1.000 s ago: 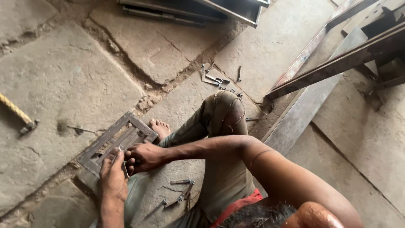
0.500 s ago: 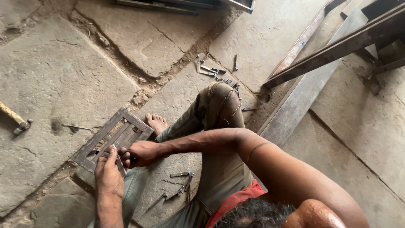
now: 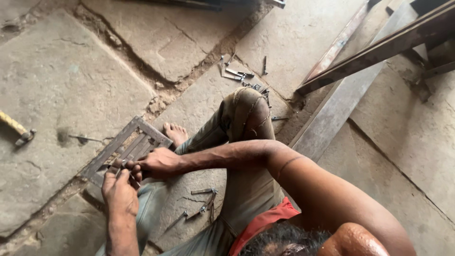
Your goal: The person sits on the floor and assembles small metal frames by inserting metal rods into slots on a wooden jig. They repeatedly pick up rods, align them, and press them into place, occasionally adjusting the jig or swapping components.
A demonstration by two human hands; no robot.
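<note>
The left hand (image 3: pixel 119 192) is closed on a small, thin metal piece (image 3: pixel 124 163) pinched at its fingertips; the piece is too small to identify. The right hand (image 3: pixel 156 163) reaches across the body and meets the left at the same spot, its fingers curled narrow around that piece. Both hands sit directly over the near edge of a grey rectangular metal grille with parallel slats (image 3: pixel 125 147).

The grille lies flat on the stone slab floor (image 3: pixel 57 85), one corner pointing away from the person. It touches the floor along its whole frame and sits just beside a bare foot (image 3: pixel 175 132), whose toes point toward the grille's right edge.

The person sits on the floor with one knee raised in worn grey trousers (image 3: pixel 246 114). Below the right forearm, several short dark metal pins or bolts (image 3: pixel 204 199) lie loose on the floor, near the thigh and apart from the grille.

Beyond the raised knee, a second scatter of small metal parts (image 3: pixel 241 76) rests on the slabs. To the left, well apart from the hands, a hammer with a yellow handle (image 3: pixel 16 128) lies on the floor. To the right, long rusty steel bars (image 3: pixel 379 47) rest at an angle over a flat steel strip (image 3: pixel 332 114).
</note>
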